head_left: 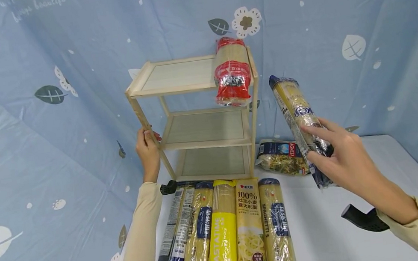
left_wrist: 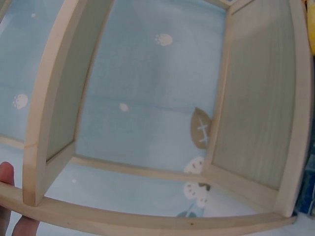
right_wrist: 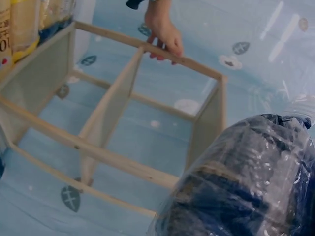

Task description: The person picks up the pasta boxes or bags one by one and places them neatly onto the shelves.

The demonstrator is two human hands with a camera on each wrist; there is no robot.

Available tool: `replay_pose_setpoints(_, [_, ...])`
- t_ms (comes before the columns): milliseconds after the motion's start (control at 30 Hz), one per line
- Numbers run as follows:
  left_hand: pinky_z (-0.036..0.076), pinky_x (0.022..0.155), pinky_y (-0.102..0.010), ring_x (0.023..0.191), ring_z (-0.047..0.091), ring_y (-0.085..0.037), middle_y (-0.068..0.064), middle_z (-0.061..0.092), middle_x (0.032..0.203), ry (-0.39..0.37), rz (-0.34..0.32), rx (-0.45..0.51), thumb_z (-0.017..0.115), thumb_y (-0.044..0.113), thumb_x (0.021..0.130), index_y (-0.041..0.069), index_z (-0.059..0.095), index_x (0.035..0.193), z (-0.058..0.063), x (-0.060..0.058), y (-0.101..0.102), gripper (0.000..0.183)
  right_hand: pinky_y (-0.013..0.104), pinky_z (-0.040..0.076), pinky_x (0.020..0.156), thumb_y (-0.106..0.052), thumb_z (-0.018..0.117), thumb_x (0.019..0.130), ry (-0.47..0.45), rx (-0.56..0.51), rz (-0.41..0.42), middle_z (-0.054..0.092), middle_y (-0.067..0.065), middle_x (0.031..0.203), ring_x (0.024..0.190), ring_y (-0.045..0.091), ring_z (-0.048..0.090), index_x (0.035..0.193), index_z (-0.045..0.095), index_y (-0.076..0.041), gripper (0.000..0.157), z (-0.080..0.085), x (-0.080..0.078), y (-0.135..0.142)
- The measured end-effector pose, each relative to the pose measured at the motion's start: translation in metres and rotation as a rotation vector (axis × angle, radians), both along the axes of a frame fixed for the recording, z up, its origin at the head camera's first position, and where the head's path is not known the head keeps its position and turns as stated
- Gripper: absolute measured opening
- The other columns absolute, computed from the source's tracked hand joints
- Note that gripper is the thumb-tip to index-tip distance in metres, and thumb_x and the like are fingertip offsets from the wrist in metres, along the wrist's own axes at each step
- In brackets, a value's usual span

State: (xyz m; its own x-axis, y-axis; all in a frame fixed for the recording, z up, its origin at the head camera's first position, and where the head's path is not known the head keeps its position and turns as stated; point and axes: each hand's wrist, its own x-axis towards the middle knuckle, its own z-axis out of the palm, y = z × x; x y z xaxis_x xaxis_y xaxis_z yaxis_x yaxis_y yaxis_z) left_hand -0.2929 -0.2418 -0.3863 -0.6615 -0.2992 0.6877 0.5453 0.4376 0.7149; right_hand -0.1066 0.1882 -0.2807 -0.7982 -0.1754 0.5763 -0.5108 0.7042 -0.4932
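Note:
My left hand [head_left: 148,150] grips the front left post of a small three-tier wooden shelf [head_left: 195,145], near its middle board. In the left wrist view, only fingertips [left_wrist: 7,173] show at the post. My right hand [head_left: 345,156] holds a clear-wrapped spaghetti pack [head_left: 294,108] with dark blue ends, tilted in the air right of the shelf. Thumb and fingers lie along its sides. The pack's blue end also fills the lower right of the right wrist view. On the top board, at the right, lies a red-and-clear noodle pack [head_left: 232,74], its near end over the front edge.
Several pasta packs lie side by side before the shelf, among them a yellow Pastatime pack [head_left: 222,228] and a cream-yellow pack [head_left: 249,229]. An Agnesi pasta bag [head_left: 281,156] lies right of the shelf on the white table [head_left: 317,230]. A blue patterned curtain [head_left: 319,14] hangs behind.

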Motion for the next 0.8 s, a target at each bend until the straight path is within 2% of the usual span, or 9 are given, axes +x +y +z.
replay_pose_setpoints(200, [0.041,0.061,-0.023,0.072,0.060,-0.027,-0.014,0.061,0.083,0.005,0.005,-0.006,0.037,0.021,0.104,0.007,0.058,0.113,0.000,-0.001,-0.001,0.027,0.023,0.019,0.032,0.005,0.058,0.078,0.021,0.006,0.015,0.044,0.032,0.135,0.035,-0.001,0.013,0.128,0.059,-0.004,0.051,0.020,-0.007,-0.002])
replay_pose_setpoints(500, [0.041,0.063,-0.023,0.072,0.060,-0.026,-0.016,0.061,0.083,0.000,0.001,-0.002,0.038,0.020,0.103,0.006,0.059,0.113,0.001,0.001,-0.001,0.027,0.025,0.019,0.033,0.003,0.057,0.077,0.055,0.025,-0.007,0.047,0.029,0.133,0.036,0.001,0.013,0.126,0.061,-0.005,0.050,0.052,-0.021,-0.008])
replay_pose_setpoints(667, [0.039,0.061,-0.024,0.071,0.059,-0.031,-0.020,0.061,0.081,0.012,-0.010,0.008,0.038,0.017,0.103,0.003,0.058,0.114,-0.001,0.001,-0.002,0.027,0.025,0.019,0.034,0.003,0.057,0.079,0.057,0.038,0.014,0.050,0.027,0.132,0.036,0.003,0.012,0.124,0.062,-0.003,0.046,0.073,-0.026,-0.011])
replay_pose_setpoints(800, [0.040,0.062,-0.024,0.073,0.059,-0.029,-0.018,0.061,0.083,-0.008,-0.013,0.013,0.038,0.021,0.103,0.006,0.058,0.114,-0.001,0.001,-0.001,0.027,0.026,0.019,0.035,0.003,0.057,0.081,0.040,0.036,0.037,0.053,0.021,0.131,0.034,0.004,0.013,0.125,0.062,-0.006,0.045,0.089,-0.027,-0.015])
